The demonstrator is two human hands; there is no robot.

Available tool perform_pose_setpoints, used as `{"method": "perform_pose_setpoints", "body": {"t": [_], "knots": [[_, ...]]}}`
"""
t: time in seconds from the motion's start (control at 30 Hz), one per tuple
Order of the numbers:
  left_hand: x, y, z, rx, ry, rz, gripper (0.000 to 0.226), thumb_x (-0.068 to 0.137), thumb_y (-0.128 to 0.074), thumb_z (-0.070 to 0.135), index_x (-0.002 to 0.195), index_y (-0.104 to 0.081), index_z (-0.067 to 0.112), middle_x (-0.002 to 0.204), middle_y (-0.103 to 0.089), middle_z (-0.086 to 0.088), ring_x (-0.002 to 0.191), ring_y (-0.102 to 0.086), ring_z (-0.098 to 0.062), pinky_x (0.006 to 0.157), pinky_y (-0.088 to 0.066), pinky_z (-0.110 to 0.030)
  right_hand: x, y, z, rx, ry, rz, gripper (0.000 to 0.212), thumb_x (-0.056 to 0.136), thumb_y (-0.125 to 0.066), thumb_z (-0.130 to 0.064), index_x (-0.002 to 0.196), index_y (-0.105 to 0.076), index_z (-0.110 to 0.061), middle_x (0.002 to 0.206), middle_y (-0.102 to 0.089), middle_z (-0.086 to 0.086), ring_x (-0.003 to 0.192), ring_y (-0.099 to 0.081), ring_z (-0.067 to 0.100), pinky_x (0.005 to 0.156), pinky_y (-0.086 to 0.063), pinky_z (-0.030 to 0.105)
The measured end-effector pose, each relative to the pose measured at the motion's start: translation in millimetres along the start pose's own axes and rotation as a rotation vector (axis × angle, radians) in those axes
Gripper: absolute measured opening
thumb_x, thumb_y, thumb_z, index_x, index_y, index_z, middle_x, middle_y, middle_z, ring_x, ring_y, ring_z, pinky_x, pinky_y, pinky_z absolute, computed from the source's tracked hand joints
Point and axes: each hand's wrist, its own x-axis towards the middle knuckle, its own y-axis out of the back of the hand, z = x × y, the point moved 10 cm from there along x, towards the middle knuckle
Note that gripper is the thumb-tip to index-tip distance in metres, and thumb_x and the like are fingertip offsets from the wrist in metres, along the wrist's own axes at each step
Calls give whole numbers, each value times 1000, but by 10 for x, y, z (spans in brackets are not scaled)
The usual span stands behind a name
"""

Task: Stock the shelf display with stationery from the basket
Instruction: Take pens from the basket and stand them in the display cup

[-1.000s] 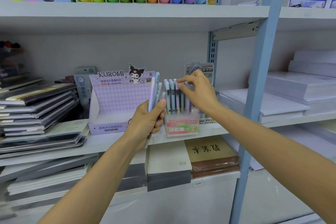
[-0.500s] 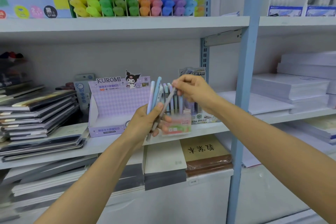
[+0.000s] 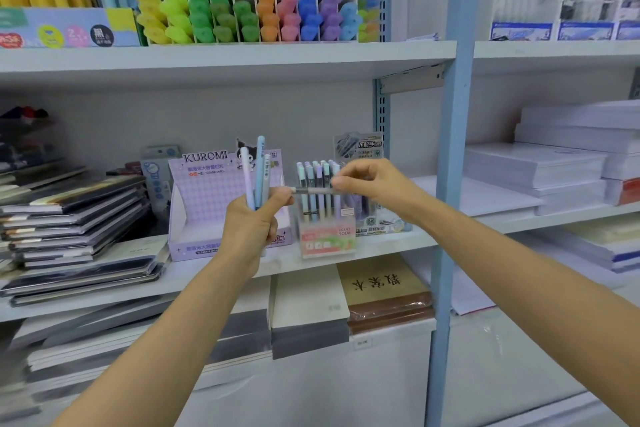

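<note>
I see the grey pen (image 3: 311, 190) lying level, pinched at one end by the right hand (image 3: 375, 184), its tip by the left hand (image 3: 254, 222), which grips three upright pastel pens (image 3: 258, 170), with the pen box (image 3: 327, 239) just behind.

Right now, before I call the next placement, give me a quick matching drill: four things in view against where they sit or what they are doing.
Things
1. left hand
2. right hand
3. highlighters
4. Kuromi box

Places and states
A. on the upper shelf
B. grips a bunch of pens, upright
C. pinches a single pen, held level
D. on the middle shelf, left of the clear pen stand

Pairs: 1-B, 2-C, 3-A, 4-D.
</note>
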Motion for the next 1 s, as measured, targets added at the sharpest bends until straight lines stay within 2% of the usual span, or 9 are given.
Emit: {"method": "perform_pose_setpoints", "body": {"t": [0.07, 0.2, 0.3, 0.4, 0.53, 0.6, 0.7, 0.8, 1.0], "knots": [[-27, -87, 56, 40, -32, -3, 28, 89, -68, 29, 98, -68, 3, 41, -53, 10, 31, -31, -3, 32, -28, -14, 15, -138, -223, -61, 107, -46, 17, 83, -74, -31, 99, -75, -26, 88, -72, -13, 84, -64, 3, 75, -53, 21], [-28, -246, 123, 43, -66, -48, 24, 91, -66, 31, 97, -68, 8, 42, -42, 5, 32, -31, -5, 31, -28, -16, 45, -358, -494, -176, 248, -115, 24, 86, -72, -23, 109, -71, -20, 93, -74, 0, 89, -69, 20, 84, -57, 41], [22, -288, 107, -24, -15, -111, 26, 98, -55, 32, 101, -68, 9, 62, -57, 1, 36, -36, -7, 33, -28, -18, 101, -216, -518, -130, 263, -32, 23, 92, -64, -22, 115, -68, -18, 93, -74, -2, 89, -70, 14, 86, -57, 36], [48, -334, 35, -123, 63, -203, 26, 102, -45, 27, 106, -64, 10, 68, -57, 1, 40, -38, -9, 34, -27, -19, 182, 127, -459, 34, 220, 159, 17, 96, -57, -25, 112, -62, -26, 93, -75, -5, 95, -68, 33, 91, -54, 47], [69, -315, -32, -91, 52, -210, 26, 104, -42, 25, 105, -63, 11, 61, -57, 3, 45, -44, -11, 37, -35, -20, 253, 491, -284, 316, 174, 448, 6, 98, -55, -18, 103, -51, -19, 89, -76, -2, 88, -71, 13, 75, -54, 21], [83, -312, -69, -81, 41, -208, 25, 104, -41, 26, 106, -63, 12, 60, -59, 3, 48, -51, -12, 44, -43, -22, 286, 447, -195, 264, 160, 458, 6, 98, -55, -14, 101, -50, -17, 85, -76, 2, 88, -71, 10, 75, -53, 17], [104, -313, -125, -37, 19, -211, 26, 104, -41, 27, 106, -63, 14, 60, -62, 3, 54, -57, -12, 57, -48, -28, 303, 279, -31, 123, 136, 419, 7, 97, -54, -9, 98, -50, -14, 84, -74, 7, 89, -72, 10, 87, -57, 31], [126, -345, -182, -13, 5, -241, 25, 104, -42, 27, 107, -63, 14, 62, -62, 2, 58, -58, -15, 65, -47, -36, 287, 162, 94, -30, 138, 414, 8, 96, -58, -13, 100, -52, -10, 81, -74, 7, 88, -72, 16, 86, -56, 43], [146, -377, -278, -2, 6, -299, 26, 104, -42, 27, 112, -62, 11, 62, -60, 4, 51, -53, -12, 45, -43, -21, 354, 94, 156, -172, 133, 345, 10, 96, -58, -19, 102, -53, -12, 76, -74, -5, 79, -69, 30, 79, -54, 50]]}}
